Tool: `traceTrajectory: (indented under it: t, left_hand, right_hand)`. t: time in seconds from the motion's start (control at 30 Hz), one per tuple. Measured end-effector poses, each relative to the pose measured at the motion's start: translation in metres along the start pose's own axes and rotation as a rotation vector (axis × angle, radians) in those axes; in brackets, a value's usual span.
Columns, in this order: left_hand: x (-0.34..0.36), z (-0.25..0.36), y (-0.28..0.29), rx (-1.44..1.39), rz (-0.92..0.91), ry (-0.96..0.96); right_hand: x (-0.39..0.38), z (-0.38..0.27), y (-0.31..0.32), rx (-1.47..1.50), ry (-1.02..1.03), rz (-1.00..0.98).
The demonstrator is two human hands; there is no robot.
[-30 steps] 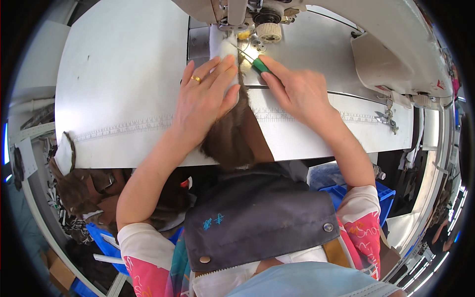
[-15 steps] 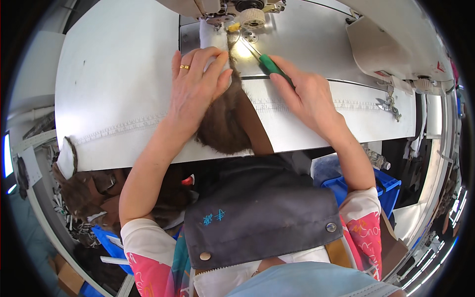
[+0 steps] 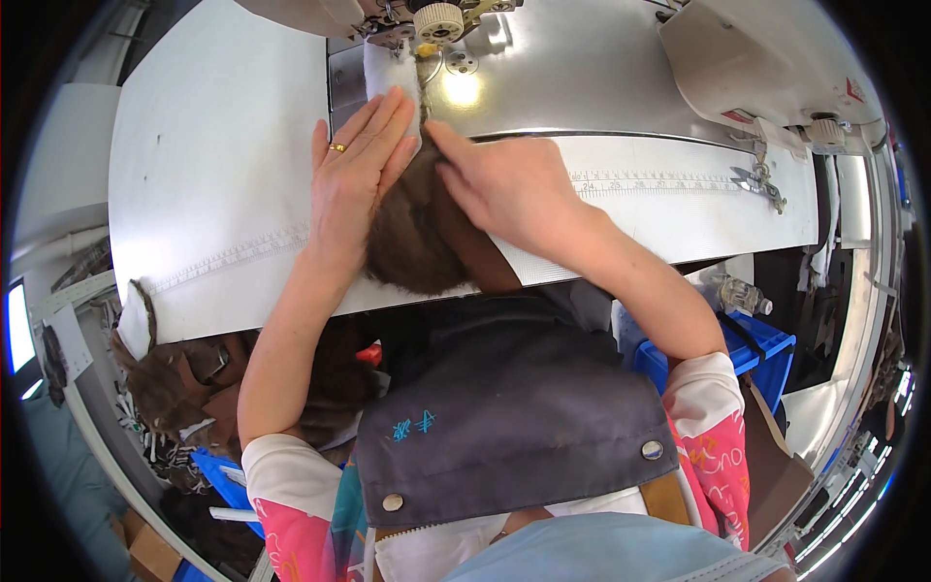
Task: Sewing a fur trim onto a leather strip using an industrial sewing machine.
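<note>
My left hand lies flat over a white fluffy strip, its fingers stretched and close together. Joined along that strip is a brown fur piece with a smooth brown band on its right side; it hangs toward the table's front edge. My right hand is closed at the fur's right edge, index fingertip and thumb on it. Its other fingers are curled out of sight. No green-handled tool shows now; whether it is inside that hand is hidden. The strip's far end runs under the sewing machine head.
The white table has a printed ruler line and a metal plate. Small thread snips lie at the right. The machine body overhangs at the far right. Below are brown fur pieces, a blue crate and a clear bottle.
My right hand has moved left from beside the needle area to the fur edge, and the green-handled tool has gone from sight. My left hand's fingers have straightened flat.
</note>
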State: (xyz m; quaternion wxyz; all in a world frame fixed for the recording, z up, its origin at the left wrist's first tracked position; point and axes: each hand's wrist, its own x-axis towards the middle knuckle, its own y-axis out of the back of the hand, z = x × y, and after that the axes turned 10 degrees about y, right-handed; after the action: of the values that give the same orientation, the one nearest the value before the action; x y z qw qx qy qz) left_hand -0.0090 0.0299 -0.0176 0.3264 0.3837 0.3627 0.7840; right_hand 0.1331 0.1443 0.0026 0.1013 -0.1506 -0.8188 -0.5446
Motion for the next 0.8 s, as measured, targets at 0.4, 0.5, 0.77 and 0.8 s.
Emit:
traceTrajectory:
  t: [0.4,0.5,0.77,0.8]
  left_hand:
    - [-0.003,0.007,0.003,0.151,0.012,-0.097]
    - [0.0,0.007,0.005,0.121,0.009,-0.116]
    - [0.036,-0.025,0.014,-0.5,-0.023,0.313]
    - [0.05,-0.036,0.007,-0.492,-0.033,0.245]
  right_hand:
    - [-0.044,0.032,0.046,0.252,-0.127,-0.015]
    - [-0.009,0.018,0.046,0.211,-0.145,-0.036]
    - [0.002,0.025,0.022,0.01,-0.022,-0.071]
    - [0.001,0.024,0.021,-0.019,-0.032,-0.084]
